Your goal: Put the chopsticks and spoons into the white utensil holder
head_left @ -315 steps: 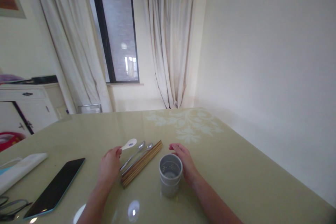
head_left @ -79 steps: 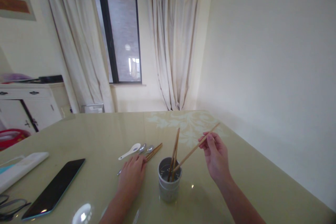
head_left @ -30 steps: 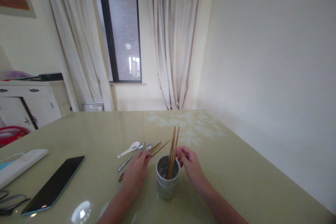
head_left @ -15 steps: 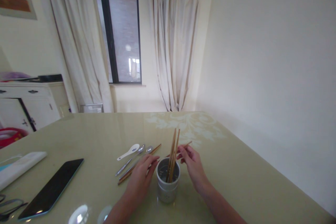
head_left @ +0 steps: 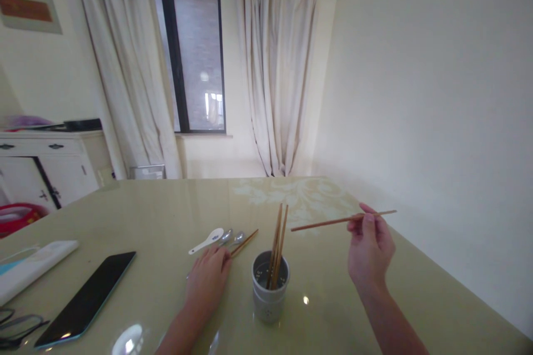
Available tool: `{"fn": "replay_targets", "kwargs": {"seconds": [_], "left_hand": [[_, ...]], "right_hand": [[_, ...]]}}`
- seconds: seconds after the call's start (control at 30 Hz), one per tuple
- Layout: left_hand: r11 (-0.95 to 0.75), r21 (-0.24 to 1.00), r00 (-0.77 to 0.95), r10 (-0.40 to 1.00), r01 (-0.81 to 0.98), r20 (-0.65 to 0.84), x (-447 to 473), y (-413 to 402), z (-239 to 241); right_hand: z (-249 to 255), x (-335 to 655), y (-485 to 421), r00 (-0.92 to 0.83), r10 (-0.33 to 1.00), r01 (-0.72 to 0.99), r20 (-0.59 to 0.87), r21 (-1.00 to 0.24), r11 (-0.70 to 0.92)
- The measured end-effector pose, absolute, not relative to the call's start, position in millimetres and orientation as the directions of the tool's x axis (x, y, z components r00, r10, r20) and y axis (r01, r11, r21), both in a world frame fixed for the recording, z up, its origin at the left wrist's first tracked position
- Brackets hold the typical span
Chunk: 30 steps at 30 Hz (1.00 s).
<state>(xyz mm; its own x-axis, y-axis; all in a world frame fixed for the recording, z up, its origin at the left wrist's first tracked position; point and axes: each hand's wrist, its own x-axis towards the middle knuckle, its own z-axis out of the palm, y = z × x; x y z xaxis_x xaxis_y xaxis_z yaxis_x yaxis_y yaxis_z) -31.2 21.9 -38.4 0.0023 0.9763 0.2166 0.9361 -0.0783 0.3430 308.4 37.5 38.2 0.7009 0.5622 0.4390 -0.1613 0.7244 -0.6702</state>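
Note:
My right hand [head_left: 370, 244] is raised over the right side of the table, its fingers closed round the middle of a brown wooden chopstick [head_left: 320, 224] held almost level. My left hand [head_left: 210, 274] lies palm down over the cutlery, fingers stretched forward. A chopstick tip [head_left: 245, 242] sticks out beyond it, as do two shiny metal spoons [head_left: 239, 238], their handles covered. Just past the fingers is a white soup spoon [head_left: 207, 241]. Between my hands stands a grey holder [head_left: 269, 302] with several chopsticks [head_left: 277, 244] leaning upright inside.
To the left lie a dark phone-like slab [head_left: 89, 299], a white power strip [head_left: 37, 266] and eyeglasses [head_left: 20, 328]. The glossy table [head_left: 166, 211] runs to the wall on the right. Curtains [head_left: 283, 66] and a white cabinet [head_left: 62, 166] stand behind.
My right hand has moved right and up, away from the holder, carrying the chopstick. My left hand has shifted left from beside the holder onto the cutlery.

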Motion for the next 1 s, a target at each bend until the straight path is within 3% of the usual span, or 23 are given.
{"fn": "replay_targets", "kwargs": {"seconds": [0.1, 0.3, 0.67, 1.0], "left_hand": [[-0.063, 0.372, -0.012, 0.980, 0.926, 0.197, -30, 22, -39], [-0.077, 0.367, -0.001, 0.978, 0.927, 0.209, -25, 20, -43], [-0.154, 0.353, 0.066, 0.966, 0.923, 0.249, -21, 18, -45], [-0.251, 0.600, 0.044, 0.940, 0.759, 0.337, -13, 19, -48]], "right_hand": [[42, 305, 31, 0.660, 0.618, -0.256, 0.428, -0.645, 0.720], [31, 275, 22, 0.415, 0.814, -0.360, 0.406, -0.749, 0.557], [5, 233, 9, 0.076, 0.912, -0.109, 0.402, -0.906, 0.409], [-10, 225, 9, 0.067, 0.913, -0.037, 0.403, -0.913, 0.406]]}}
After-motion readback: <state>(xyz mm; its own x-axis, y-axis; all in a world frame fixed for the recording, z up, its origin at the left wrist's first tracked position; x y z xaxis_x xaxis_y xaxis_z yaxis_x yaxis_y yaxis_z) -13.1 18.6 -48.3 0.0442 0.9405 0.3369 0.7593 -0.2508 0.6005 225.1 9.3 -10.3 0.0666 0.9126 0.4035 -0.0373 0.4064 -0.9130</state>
